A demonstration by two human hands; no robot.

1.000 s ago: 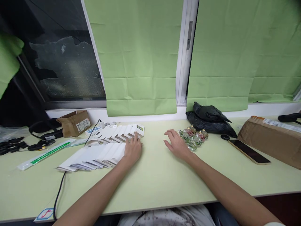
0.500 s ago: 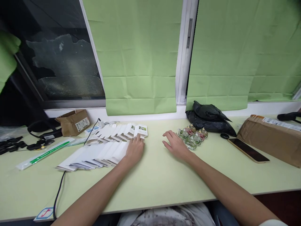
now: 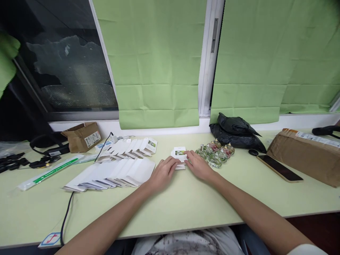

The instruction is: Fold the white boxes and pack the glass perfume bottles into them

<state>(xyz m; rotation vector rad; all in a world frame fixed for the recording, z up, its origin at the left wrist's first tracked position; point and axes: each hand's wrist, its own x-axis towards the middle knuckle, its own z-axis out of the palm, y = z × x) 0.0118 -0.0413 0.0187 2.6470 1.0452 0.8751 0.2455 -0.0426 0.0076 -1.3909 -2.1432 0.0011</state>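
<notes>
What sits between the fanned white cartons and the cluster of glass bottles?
Head view: a small white carton with a green picture, touched by the left hand and right hand.

Bare forearms (image 3: 114, 216), a white sleeve edge (image 3: 309, 249) and a white, dark-speckled shirt (image 3: 186, 245).

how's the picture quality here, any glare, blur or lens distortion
Head view: soft, even light, only faint shadows under the left hand and right hand; wide-angle stretch slants the window frame; dark window pane shows pale reflections; no motion blur.
</notes>
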